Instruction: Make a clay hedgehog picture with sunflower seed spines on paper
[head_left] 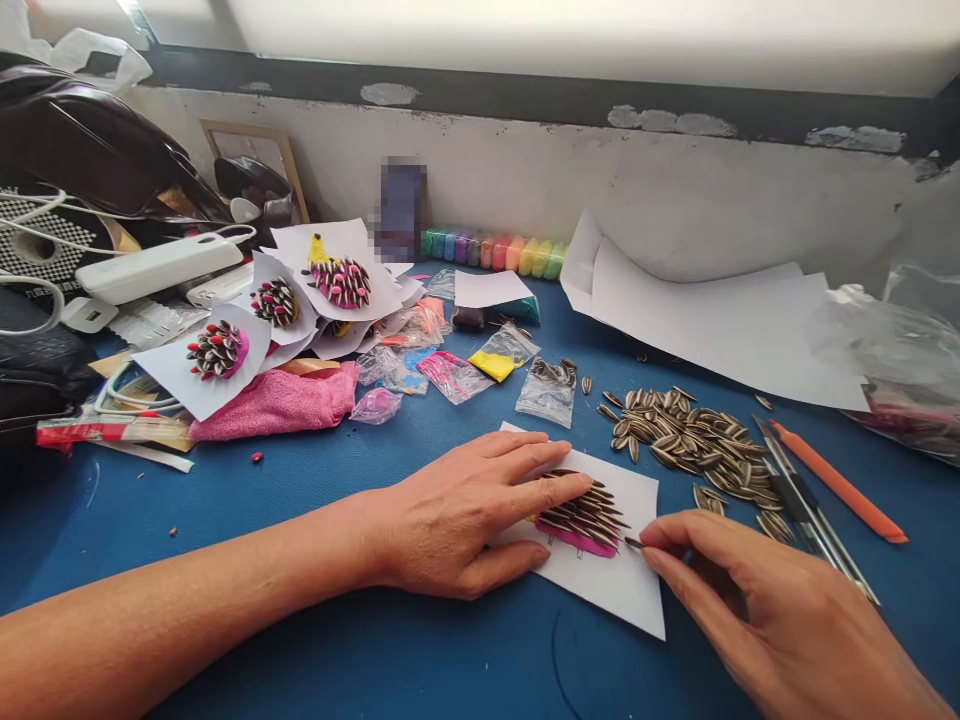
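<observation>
A sheet of white paper (626,600) lies on the blue table, bearing a hedgehog-like figure of pink clay (581,540) covered with rows of striped sunflower seeds (589,505). Small legs are drawn under it. My left hand (480,510) rests flat on the paper's left side, fingers spread, the index finger reaching over the seeds and hiding the figure's left end. At the right edge of the clay, my right hand (735,590) pinches a single sunflower seed (634,542) between thumb and index finger. The seed's tip points toward the clay.
A heap of sunflower seeds (697,440) lies behind my right hand, beside pens (814,510) and an orange cutter-like tool (840,480). Clay bags (502,355), finished seed figures (217,350), a pink cloth (285,400) and a power strip (165,265) crowd the left. Blank paper (705,320) leans behind.
</observation>
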